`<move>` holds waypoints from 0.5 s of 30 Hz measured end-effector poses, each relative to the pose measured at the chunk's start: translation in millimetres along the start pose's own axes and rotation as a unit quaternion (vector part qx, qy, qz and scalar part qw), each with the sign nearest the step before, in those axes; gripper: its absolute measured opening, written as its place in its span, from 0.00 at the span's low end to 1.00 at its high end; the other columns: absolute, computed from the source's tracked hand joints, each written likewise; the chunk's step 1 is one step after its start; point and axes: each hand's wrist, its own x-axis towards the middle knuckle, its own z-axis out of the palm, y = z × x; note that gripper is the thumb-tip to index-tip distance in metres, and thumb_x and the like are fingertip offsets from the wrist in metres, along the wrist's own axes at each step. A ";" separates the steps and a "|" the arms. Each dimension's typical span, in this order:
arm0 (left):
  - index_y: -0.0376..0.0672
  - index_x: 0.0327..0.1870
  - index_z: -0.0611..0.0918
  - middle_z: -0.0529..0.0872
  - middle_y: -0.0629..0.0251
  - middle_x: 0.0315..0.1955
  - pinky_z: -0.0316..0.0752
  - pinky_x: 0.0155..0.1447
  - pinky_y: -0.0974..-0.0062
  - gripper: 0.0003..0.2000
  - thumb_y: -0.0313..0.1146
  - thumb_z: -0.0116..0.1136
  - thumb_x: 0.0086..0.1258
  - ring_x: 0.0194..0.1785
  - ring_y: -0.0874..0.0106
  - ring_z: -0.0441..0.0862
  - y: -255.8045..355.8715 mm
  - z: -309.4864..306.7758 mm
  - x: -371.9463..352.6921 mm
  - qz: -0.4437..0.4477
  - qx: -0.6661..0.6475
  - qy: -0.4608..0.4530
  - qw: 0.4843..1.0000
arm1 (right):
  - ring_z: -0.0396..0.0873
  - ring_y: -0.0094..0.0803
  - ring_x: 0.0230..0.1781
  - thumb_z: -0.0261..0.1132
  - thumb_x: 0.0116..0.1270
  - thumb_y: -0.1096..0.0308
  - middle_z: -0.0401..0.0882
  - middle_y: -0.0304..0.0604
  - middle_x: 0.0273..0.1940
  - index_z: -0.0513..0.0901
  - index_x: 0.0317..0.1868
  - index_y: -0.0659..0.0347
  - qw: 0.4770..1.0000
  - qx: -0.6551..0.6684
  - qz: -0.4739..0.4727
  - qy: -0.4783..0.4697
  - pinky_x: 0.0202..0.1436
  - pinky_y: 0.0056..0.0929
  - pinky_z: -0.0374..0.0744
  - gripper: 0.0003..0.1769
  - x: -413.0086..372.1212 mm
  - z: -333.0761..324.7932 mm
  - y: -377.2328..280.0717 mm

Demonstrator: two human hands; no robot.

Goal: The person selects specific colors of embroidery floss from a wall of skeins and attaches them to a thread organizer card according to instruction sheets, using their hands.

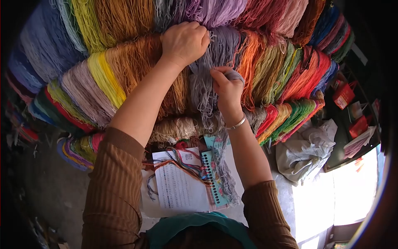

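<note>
Rows of hanging yarn skeins in many colours fill the upper view. My left hand [185, 43] is closed at the top of the grey yarn [202, 76], in the middle of the second row. Lower and to the right, my right hand [227, 86] is closed round a grey strand that loops over its fingers. A silver bangle [236, 123] circles the right wrist. Loose grey strands [225, 166] hang down between the arms onto the papers below. Brown yarn [145, 54] hangs left of the hands, orange yarn [250, 54] to the right.
Below lie a printed sheet [178, 191] with coloured thread samples [178, 159] and a teal card with punched holes [214, 182]. A white sack [306, 151] sits on the right, near a dark shelf with red packets [343, 95].
</note>
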 end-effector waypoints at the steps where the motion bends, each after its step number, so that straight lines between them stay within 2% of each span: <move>1: 0.49 0.27 0.84 0.83 0.71 0.24 0.81 0.32 0.67 0.08 0.38 0.61 0.66 0.30 0.68 0.84 0.0 0.0 0.0 0.000 0.001 0.001 1.000 | 0.64 0.12 0.21 0.70 0.64 0.75 0.73 0.26 0.23 0.85 0.34 0.64 1.000 -0.003 -0.012 0.002 0.24 0.17 0.61 0.01 -0.1 0.0 -0.6; 14: 0.48 0.27 0.84 0.82 0.71 0.24 0.80 0.32 0.67 0.08 0.37 0.60 0.68 0.30 0.67 0.84 0.5 -2.2 0.9 0.004 -0.012 0.003 1.000 | 0.63 0.13 0.20 0.69 0.63 0.78 0.72 0.27 0.22 0.83 0.32 0.62 0.999 -0.011 -0.028 -0.013 0.23 0.17 0.60 0.03 -5.6 -11.3 -11.8; 15: 0.48 0.27 0.84 0.82 0.71 0.24 0.80 0.32 0.67 0.08 0.37 0.60 0.68 0.30 0.67 0.84 0.7 -2.6 0.9 0.004 -0.012 0.003 1.000 | 0.63 0.13 0.20 0.69 0.63 0.78 0.72 0.27 0.22 0.83 0.31 0.62 1.000 0.017 -0.014 -0.021 0.23 0.17 0.59 0.04 -7.1 -13.3 -12.1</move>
